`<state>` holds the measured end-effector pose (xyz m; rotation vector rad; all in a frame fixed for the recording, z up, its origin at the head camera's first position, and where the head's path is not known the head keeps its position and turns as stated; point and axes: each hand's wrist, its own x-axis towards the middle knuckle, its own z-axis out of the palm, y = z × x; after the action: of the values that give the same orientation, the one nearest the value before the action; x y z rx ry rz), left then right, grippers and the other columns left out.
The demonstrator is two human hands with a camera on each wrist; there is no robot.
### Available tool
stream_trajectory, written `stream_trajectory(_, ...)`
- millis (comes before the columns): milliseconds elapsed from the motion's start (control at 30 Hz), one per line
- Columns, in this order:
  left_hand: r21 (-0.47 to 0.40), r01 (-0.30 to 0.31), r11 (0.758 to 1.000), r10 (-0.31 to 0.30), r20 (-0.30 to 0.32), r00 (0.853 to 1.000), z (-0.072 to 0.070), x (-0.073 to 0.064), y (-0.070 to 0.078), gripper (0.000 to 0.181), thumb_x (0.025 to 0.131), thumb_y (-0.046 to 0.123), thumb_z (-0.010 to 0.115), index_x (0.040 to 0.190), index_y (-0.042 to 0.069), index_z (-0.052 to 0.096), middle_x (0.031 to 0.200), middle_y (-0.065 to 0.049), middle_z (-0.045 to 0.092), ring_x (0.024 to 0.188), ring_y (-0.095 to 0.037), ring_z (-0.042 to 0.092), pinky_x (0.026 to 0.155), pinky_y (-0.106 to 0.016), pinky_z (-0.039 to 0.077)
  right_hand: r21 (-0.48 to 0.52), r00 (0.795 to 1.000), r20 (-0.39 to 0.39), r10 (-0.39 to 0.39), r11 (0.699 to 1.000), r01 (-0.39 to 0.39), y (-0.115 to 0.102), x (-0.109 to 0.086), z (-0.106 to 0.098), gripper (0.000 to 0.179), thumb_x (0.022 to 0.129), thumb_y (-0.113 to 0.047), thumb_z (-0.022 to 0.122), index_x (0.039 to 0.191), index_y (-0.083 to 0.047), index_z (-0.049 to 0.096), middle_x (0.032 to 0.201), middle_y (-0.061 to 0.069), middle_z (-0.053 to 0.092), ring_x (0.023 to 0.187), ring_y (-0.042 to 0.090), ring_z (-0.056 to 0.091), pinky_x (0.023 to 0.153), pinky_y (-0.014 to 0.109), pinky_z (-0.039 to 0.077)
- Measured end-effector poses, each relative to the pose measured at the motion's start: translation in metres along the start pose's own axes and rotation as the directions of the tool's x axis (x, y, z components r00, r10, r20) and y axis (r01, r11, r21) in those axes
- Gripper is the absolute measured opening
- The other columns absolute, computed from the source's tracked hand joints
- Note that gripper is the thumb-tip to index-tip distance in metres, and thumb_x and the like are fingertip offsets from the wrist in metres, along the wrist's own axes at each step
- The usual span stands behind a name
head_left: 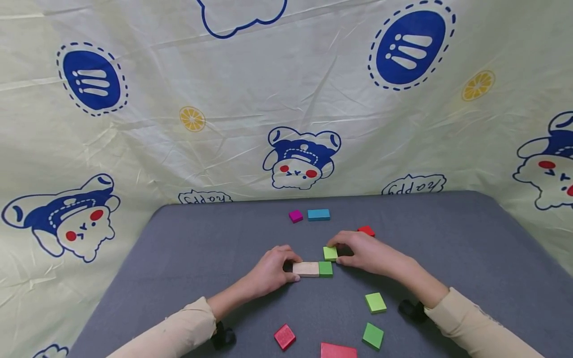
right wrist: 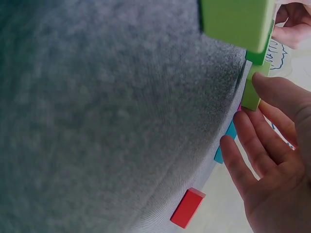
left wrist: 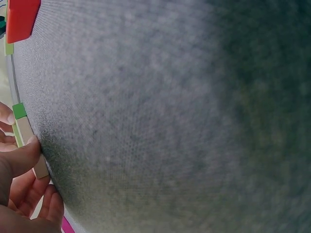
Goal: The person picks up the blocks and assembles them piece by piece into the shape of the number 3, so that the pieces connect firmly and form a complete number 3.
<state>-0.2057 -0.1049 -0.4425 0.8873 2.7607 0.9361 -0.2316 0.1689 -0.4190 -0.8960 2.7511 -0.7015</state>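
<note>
With fingers curled and thumb opposed, gripping pale block (head_left: 306, 269) at its left end in left hand (head_left: 270, 268), just below centre of the head view; with finger and thumb of right hand (head_left: 361, 252) drawn narrow, pinching lime block (head_left: 330, 253), slightly right of centre and a little higher; in the right wrist view, seen at the right edge with thumb across lime block and remaining fingers loosely spread below. Flush with the right end of pale block, green block (head_left: 325, 269); directly behind it in the head view, lime block, edges meeting in outline; impossible to tell whether truly touching.

Near the top of the grey cloth (head_left: 188, 248), magenta block (head_left: 295, 216) and, just right of it, blue block (head_left: 319, 215); partly hidden behind right hand, red block (head_left: 366, 230); at lower right, well apart from the grip, other lime block (head_left: 375, 303), with other green block (head_left: 373, 336) below it; at bottom centre, crimson block (head_left: 284, 337), tilted to the frame, and long block (head_left: 338, 350), cut off by the bottom edge. Across the upper half, pale sheet (head_left: 250, 74) with blue prints; from the lower corners, beige sleeves (head_left: 183, 325).
</note>
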Motion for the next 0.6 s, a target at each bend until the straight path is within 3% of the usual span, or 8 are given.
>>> stream_trajectory(600,0.007,-0.005,1.000,0.005,0.001,1.000,-0.0005,-0.0005,0.0001,0.025,0.084,0.014,0.079,0.108,0.012,0.073,0.099,0.007,0.061,0.096,-0.013,0.053,0.087,-0.034,0.044,0.001,0.999,0.030,0.013,1.000,-0.013,-0.0028,0.0047,0.0052,0.034,0.087,-0.017,0.076,0.120,-0.015,0.067,0.107,-0.007,0.060,0.095,0.014,0.054,0.086,0.039,0.048)
